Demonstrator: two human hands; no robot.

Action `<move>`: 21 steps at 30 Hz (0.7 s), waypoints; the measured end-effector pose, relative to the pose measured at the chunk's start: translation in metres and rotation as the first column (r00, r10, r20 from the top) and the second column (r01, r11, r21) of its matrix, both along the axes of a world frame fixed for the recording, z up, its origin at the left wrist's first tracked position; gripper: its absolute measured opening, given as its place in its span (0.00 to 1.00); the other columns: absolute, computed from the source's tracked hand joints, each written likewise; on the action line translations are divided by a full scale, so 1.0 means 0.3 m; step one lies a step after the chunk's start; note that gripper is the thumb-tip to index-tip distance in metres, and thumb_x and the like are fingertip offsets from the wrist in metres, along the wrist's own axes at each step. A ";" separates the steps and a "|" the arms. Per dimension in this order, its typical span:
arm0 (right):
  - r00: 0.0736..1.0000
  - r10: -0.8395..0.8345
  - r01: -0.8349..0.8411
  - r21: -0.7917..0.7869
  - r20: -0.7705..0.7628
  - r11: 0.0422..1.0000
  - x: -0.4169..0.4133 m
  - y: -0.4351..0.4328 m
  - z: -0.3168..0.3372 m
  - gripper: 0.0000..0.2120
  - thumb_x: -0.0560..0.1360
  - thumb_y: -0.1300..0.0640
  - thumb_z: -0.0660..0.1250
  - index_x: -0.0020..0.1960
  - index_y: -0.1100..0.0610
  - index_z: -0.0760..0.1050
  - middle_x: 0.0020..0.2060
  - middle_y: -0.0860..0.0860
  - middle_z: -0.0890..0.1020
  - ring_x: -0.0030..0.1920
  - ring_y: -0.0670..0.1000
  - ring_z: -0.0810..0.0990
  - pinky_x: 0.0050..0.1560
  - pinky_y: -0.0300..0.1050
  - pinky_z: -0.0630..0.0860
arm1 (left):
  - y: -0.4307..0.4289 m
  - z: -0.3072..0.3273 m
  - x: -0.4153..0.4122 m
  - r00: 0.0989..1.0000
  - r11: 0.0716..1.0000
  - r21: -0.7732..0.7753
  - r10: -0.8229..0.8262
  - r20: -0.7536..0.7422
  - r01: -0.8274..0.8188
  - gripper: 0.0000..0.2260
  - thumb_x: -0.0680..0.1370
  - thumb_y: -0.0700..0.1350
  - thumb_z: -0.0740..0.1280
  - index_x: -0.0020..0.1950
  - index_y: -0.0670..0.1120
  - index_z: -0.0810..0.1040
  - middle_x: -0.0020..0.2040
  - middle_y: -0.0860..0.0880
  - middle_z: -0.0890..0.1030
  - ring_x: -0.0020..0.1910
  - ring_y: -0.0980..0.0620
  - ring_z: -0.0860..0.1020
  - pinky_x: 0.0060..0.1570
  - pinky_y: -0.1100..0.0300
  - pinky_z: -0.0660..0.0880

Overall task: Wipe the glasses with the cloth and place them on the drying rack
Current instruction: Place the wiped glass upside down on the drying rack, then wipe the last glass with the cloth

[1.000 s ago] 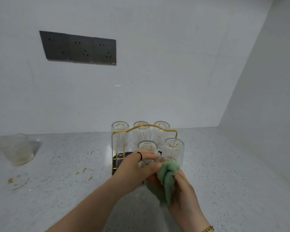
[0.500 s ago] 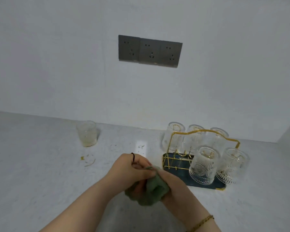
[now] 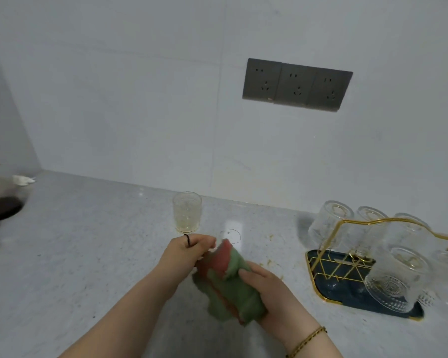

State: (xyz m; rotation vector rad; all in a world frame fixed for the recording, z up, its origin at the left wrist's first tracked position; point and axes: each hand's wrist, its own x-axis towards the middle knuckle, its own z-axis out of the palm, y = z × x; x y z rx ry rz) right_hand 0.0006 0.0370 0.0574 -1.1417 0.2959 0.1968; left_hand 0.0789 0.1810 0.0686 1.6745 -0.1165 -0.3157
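**A:** Where is the cloth?

**B:** The green-and-pink cloth (image 3: 230,288) is bunched just above the counter (image 3: 88,254), near the centre. The right hand (image 3: 266,288) wraps its fingers round the cloth's near-right side. The left hand (image 3: 189,250) pinches the far-left end with curled fingers.

**A:** And the glasses?

**B:** 1 glass (image 3: 187,215) stands upright on the counter just beyond the left hand, with yellowish residue inside. To the right, the gold-wire drying rack (image 3: 331,267) on its dark blue tray (image 3: 346,298) carries upturned glasses (image 3: 395,282): 3 in the far row, 1 nearer, and another cut off by the right edge.

**A:** Anything else?

**B:** 3 grey sockets (image 3: 297,86) on the wall (image 3: 140,99), and a glass vessel (image 3: 0,208) with dark contents at the left edge.
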 end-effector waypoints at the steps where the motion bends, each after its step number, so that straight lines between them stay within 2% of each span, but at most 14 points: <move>1: 0.999 -0.042 0.042 0.041 -0.014 0.998 0.012 0.007 -0.007 0.11 0.76 0.66 0.58 0.52 0.65 0.77 0.50 0.64 0.81 0.52 0.62 0.79 0.52 0.54 0.77 | 0.015 -0.015 0.028 0.999 0.999 0.012 0.032 -0.004 -0.032 0.06 0.77 0.43 0.64 0.43 0.46 0.81 0.41 0.48 0.81 0.44 0.49 0.78 0.42 0.62 0.75; 3: 0.995 -0.101 0.102 0.092 -0.020 0.991 0.034 0.015 -0.020 0.12 0.76 0.66 0.56 0.53 0.65 0.76 0.49 0.64 0.82 0.50 0.61 0.80 0.47 0.52 0.79 | 0.050 -0.053 0.097 0.994 0.992 0.056 0.112 0.006 -0.112 0.08 0.77 0.42 0.64 0.51 0.42 0.80 0.42 0.47 0.80 0.43 0.50 0.77 0.43 0.62 0.73; 5: 0.990 -0.139 0.139 0.124 -0.010 0.983 0.053 0.011 -0.029 0.12 0.77 0.65 0.55 0.53 0.64 0.77 0.45 0.62 0.83 0.45 0.58 0.83 0.40 0.48 0.81 | 0.070 -0.076 0.163 0.984 0.980 0.080 0.179 0.012 -0.179 0.12 0.77 0.41 0.64 0.59 0.41 0.77 0.49 0.45 0.80 0.44 0.51 0.76 0.43 0.61 0.73; 7: 0.981 -0.193 0.193 0.136 -0.014 0.972 0.072 0.001 -0.033 0.12 0.77 0.65 0.55 0.52 0.63 0.77 0.43 0.61 0.84 0.43 0.57 0.82 0.36 0.45 0.80 | 0.066 -0.090 0.226 0.975 0.968 0.113 0.221 0.020 -0.222 0.17 0.76 0.40 0.65 0.65 0.41 0.72 0.60 0.42 0.77 0.52 0.48 0.75 0.51 0.59 0.70; 11: 0.961 -0.275 0.275 0.142 -0.020 0.951 0.118 -0.027 -0.044 0.12 0.76 0.65 0.55 0.50 0.63 0.77 0.42 0.60 0.84 0.41 0.56 0.83 0.34 0.44 0.81 | 0.031 -0.152 0.355 0.975 0.960 0.174 0.212 0.067 -0.221 0.34 0.72 0.41 0.71 0.73 0.40 0.58 0.68 0.44 0.68 0.64 0.45 0.69 0.60 0.53 0.68; 13: 0.957 -0.288 0.291 0.109 -0.036 0.951 0.147 -0.042 -0.050 0.12 0.76 0.64 0.55 0.50 0.62 0.77 0.42 0.60 0.84 0.41 0.56 0.83 0.36 0.46 0.80 | 0.019 -0.204 0.419 0.973 0.949 0.217 0.222 0.062 -0.230 0.42 0.69 0.44 0.74 0.75 0.43 0.53 0.73 0.42 0.63 0.70 0.44 0.64 0.67 0.48 0.65; 16: 0.940 -0.331 0.335 0.036 -0.078 0.942 0.185 -0.054 -0.058 0.11 0.76 0.63 0.57 0.48 0.61 0.77 0.39 0.59 0.84 0.40 0.57 0.81 0.41 0.50 0.75 | 0.009 -0.258 0.483 0.973 0.943 0.246 0.229 0.014 -0.225 0.48 0.66 0.47 0.76 0.76 0.45 0.48 0.75 0.44 0.59 0.72 0.43 0.61 0.69 0.45 0.63; 19: 0.922 -0.375 0.378 0.020 -0.094 0.926 0.225 -0.069 -0.070 0.10 0.75 0.64 0.58 0.51 0.65 0.76 0.41 0.61 0.82 0.40 0.59 0.79 0.43 0.55 0.73 | -0.012 -0.294 0.533 0.978 0.946 0.253 0.210 -0.005 -0.202 0.51 0.65 0.48 0.77 0.76 0.48 0.45 0.75 0.44 0.60 0.72 0.42 0.63 0.69 0.44 0.63; 21: 0.915 -0.391 0.396 0.041 -0.102 0.917 0.235 -0.072 -0.075 0.10 0.76 0.64 0.57 0.52 0.66 0.75 0.43 0.63 0.81 0.42 0.60 0.78 0.51 0.61 0.72 | -0.026 -0.306 0.544 0.976 0.939 0.269 0.219 0.008 -0.214 0.50 0.66 0.48 0.77 0.76 0.49 0.45 0.74 0.43 0.63 0.70 0.41 0.65 0.67 0.44 0.65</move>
